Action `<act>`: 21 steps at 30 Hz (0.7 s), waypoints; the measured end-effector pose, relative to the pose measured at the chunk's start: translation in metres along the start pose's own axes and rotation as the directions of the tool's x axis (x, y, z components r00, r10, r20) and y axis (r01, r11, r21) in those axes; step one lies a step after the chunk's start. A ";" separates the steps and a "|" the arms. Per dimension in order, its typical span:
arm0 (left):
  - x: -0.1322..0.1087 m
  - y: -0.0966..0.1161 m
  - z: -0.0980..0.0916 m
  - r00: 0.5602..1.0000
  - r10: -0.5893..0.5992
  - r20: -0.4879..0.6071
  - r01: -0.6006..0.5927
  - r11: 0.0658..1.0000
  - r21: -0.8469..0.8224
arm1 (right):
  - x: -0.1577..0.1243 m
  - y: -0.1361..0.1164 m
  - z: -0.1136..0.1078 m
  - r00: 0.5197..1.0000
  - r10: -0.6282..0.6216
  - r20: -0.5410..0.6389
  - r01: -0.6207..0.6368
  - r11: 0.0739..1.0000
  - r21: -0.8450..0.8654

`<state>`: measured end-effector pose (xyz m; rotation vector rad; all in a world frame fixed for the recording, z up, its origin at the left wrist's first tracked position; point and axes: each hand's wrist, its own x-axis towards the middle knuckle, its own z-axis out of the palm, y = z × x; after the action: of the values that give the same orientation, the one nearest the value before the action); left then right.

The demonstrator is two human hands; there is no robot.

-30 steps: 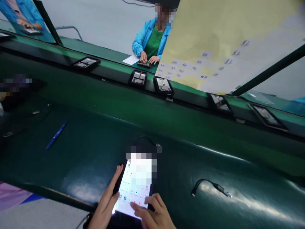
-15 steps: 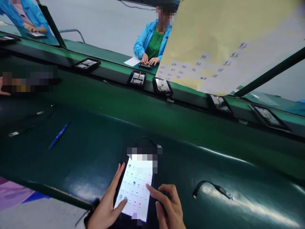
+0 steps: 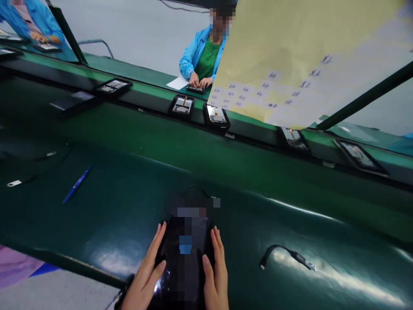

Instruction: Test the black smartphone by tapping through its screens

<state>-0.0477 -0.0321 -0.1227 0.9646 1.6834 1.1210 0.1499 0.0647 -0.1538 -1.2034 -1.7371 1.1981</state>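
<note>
A black tablet lies flat on the green bench in front of me, its screen dark apart from a blue patch near the middle. My left hand grips its left edge, thumb over the front and fingers along the side. On the opposite edge my right hand holds it the same way. A thin black cable curves beyond the tablet's top end; whether it is plugged in is hidden. Blurring covers part of the screen and the top edge.
To the right lies a short adapter cable. A blue pen and cables with metal plugs are at left. Several opened devices line the dark strip beyond. A yellow sheet hangs ahead; a co-worker sits opposite.
The screen went from a bright page of icons to dark. My right hand moved from touching the screen to the tablet's right edge. At far left, a hand left view and a dark tablet now shows.
</note>
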 end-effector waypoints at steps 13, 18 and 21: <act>0.000 0.005 -0.005 0.994 0.107 -0.012 -0.106 0.951 -0.289 | 0.005 -0.010 0.006 0.990 0.137 -0.026 -0.110 0.882 0.459; -0.006 0.033 0.028 0.986 0.118 -0.117 -0.145 0.956 -0.257 | 0.016 -0.005 0.002 0.990 0.090 0.108 -0.140 0.634 0.760; -0.010 0.046 0.044 0.978 0.119 -0.170 -0.163 0.947 -0.277 | 0.021 -0.006 -0.010 0.988 0.023 0.155 -0.126 0.700 0.703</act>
<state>0.0032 -0.0155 -0.0861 0.8398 1.5286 1.5228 0.1500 0.0863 -0.1443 -0.7182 -1.1018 1.8131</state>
